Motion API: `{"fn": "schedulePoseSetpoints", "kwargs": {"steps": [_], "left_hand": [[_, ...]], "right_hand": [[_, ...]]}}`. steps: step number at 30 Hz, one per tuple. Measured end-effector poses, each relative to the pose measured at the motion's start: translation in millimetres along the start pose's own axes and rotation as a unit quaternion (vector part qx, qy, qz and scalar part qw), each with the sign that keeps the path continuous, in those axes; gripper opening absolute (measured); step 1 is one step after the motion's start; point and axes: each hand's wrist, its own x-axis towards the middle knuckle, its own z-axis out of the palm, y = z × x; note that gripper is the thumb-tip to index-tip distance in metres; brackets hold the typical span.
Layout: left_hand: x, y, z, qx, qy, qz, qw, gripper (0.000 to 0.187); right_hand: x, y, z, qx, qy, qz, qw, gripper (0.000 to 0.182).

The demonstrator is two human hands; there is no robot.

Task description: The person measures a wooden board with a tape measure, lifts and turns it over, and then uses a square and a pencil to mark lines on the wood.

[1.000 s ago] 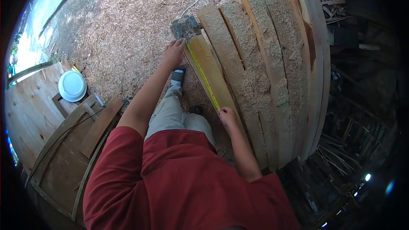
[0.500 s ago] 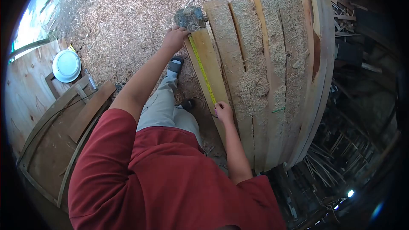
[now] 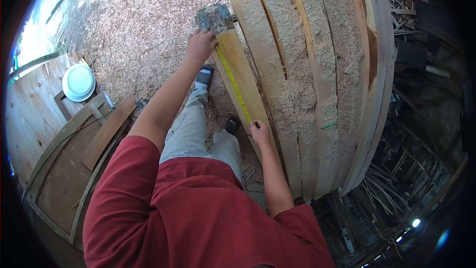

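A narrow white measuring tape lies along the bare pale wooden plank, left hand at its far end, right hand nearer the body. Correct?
Wrong colour: the head view shows a narrow bright yellow measuring tape. It does lie along the bare pale wooden plank, left hand at its far end, right hand nearer the body.

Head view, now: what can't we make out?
All in the head view:
Yellow tape markings: too small to read.
Tape's far tip: covered by the left hand.
What the right hand closes around besides the tape: hidden by its own fingers.
Narrow board's near end: behind the right forearm.
Slats at lower right: partly lost in shadow.
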Motion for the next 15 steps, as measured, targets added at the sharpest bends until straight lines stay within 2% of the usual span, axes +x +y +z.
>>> {"fn": "schedulePoseSetpoints", "kwargs": {"steps": [2,8,12,14,15], "left_hand": [[-2,4,1,0.008,0.008,-0.013,1.0,0.024],[-19,23,11,0.076,0.055,-0.032,0.995,0.03],[-36,45,27,0.099,0.062,-0.082,0.99,0.037],[-54,58,38,0.116,0.159,-0.086,0.977,0.045],[-69,66,44,0.116,0.155,-0.086,0.977,0.045]], "right_hand": [[-5,8,-6,0.003,-0.004,-0.008,1.0,0.018],[-24,96,-39,0.048,-0.024,-0.005,0.999,0.019],[-40,163,-63,-0.014,-0.012,-0.003,1.0,0.027],[-48,205,-73,-0.035,0.005,-0.006,0.999,0.031],[-53,222,-79,-0.067,0.011,-0.017,0.998,0.034]]}}
